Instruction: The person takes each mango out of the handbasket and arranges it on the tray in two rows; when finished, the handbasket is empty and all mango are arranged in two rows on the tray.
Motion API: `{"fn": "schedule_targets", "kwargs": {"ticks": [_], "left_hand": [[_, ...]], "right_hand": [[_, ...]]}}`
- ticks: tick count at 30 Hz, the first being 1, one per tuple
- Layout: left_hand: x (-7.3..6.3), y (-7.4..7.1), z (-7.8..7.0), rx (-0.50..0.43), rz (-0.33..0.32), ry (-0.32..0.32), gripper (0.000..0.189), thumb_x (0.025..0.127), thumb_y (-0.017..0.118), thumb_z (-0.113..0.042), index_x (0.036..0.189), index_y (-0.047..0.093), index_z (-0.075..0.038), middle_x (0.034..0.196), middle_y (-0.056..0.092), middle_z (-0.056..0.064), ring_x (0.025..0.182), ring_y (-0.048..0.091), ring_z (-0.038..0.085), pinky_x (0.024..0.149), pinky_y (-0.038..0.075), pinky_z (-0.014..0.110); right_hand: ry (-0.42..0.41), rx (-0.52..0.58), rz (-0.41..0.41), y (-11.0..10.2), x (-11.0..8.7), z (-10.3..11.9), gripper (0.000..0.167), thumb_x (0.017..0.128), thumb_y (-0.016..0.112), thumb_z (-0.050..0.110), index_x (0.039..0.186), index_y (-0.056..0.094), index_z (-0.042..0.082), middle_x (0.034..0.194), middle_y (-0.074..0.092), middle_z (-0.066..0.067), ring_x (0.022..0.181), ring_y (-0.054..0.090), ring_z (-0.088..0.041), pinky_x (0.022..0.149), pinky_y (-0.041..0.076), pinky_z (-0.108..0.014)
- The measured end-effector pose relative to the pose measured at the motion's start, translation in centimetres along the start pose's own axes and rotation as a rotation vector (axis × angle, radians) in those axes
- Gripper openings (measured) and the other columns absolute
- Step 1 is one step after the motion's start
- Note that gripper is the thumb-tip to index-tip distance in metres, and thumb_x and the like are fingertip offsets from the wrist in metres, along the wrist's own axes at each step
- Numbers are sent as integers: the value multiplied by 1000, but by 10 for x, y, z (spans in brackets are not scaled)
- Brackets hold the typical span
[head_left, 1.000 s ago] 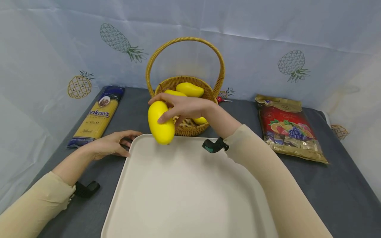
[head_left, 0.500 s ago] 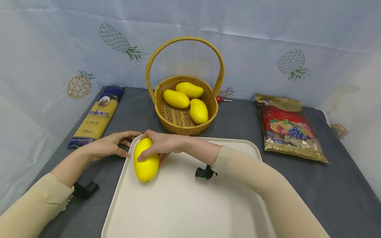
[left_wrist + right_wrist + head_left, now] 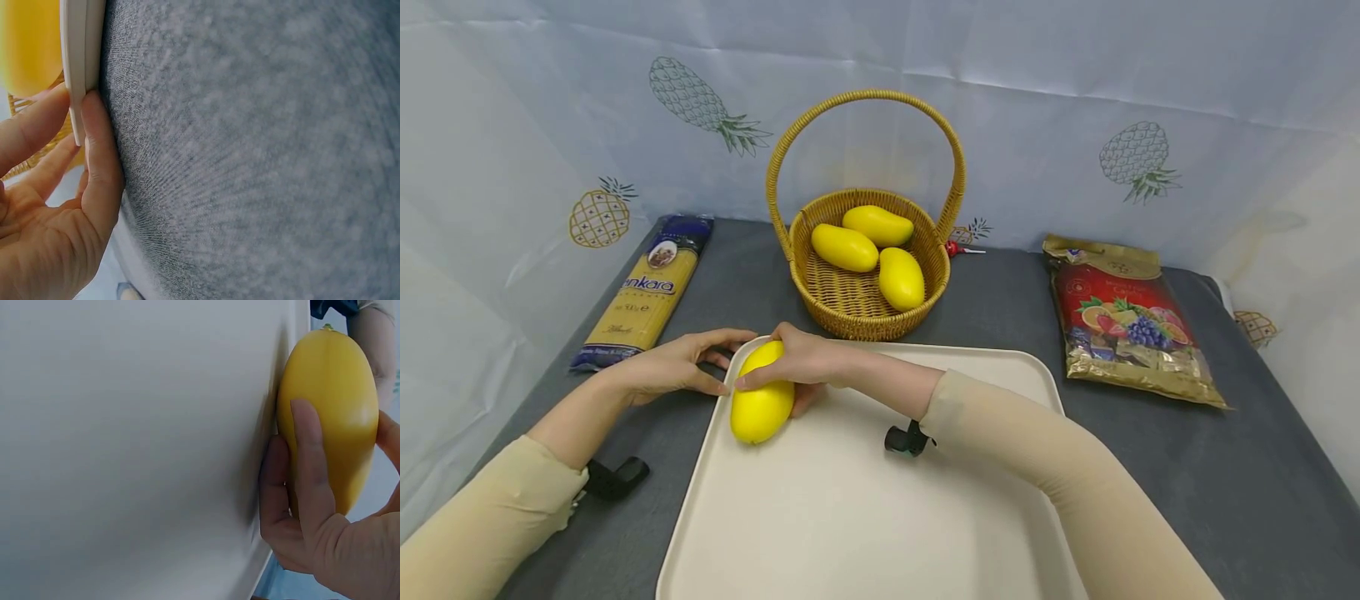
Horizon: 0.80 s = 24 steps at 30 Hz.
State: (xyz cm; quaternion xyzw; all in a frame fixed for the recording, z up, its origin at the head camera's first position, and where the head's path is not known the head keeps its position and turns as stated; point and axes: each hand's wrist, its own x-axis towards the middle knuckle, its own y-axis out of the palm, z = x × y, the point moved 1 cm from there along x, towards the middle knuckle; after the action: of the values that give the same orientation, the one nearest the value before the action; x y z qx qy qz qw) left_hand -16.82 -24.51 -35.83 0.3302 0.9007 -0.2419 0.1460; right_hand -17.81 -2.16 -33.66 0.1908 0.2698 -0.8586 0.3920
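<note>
A yellow mango (image 3: 762,408) is at the far left corner of the cream tray (image 3: 865,500), low over it or resting on it; I cannot tell which. My right hand (image 3: 808,362) grips this mango from the right, thumb on its near face and fingers round its side, plain in the right wrist view. My left hand (image 3: 673,367) holds the tray's left corner. In the left wrist view, its digits lie on both sides of the tray rim (image 3: 75,56). Behind the tray, a wicker basket (image 3: 850,325) contains three more yellow mangoes (image 3: 901,280).
Left of the basket lies a spaghetti packet (image 3: 640,304). A red and gold candy bag (image 3: 1123,321) lies to the right. Beside the basket is a small red lollipop (image 3: 955,248). A dark grey cloth (image 3: 1195,483) covers the table, and a pineapple-print curtain (image 3: 1022,100) hangs behind.
My right hand has carried the mango from in front of the basket leftward and down to the tray's far left corner. The left hand has stayed at the tray's corner.
</note>
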Motion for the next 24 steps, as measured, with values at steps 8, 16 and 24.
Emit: {"fn": "schedule_targets", "kwargs": {"ticks": [8, 16, 24], "left_hand": [[-1, 1, -1, -6, -1, -5, 85, 85, 74, -10, 156, 27, -11, 149, 32, 22, 124, 44, 32, 89, 53, 29], [-1, 0, -2, 1, -4, -9, 86, 85, 74, -12, 156, 26, -10, 149, 32, 22, 124, 44, 33, 90, 52, 30], [0, 1, -1, 4, -2, 2, 85, 85, 74, -12, 156, 26, -10, 149, 33, 22, 124, 44, 33, 91, 52, 31]], "right_hand": [[7, -32, -11, -11, -3, -6, 70, 83, 75, 47, 130, 36, 15, 106, 55, -9, 61, 67, -22, 62, 60, -36], [10, -15, -34, -23, -9, -11, 61, 83, 75, 47, 124, 40, 16, 106, 57, -8, 59, 65, -20, 60, 60, -34], [1, -6, -28, -24, -9, -12, 69, 85, 74, 46, 136, 37, 18, 111, 55, -7, 62, 65, -20, 61, 60, -33]]}}
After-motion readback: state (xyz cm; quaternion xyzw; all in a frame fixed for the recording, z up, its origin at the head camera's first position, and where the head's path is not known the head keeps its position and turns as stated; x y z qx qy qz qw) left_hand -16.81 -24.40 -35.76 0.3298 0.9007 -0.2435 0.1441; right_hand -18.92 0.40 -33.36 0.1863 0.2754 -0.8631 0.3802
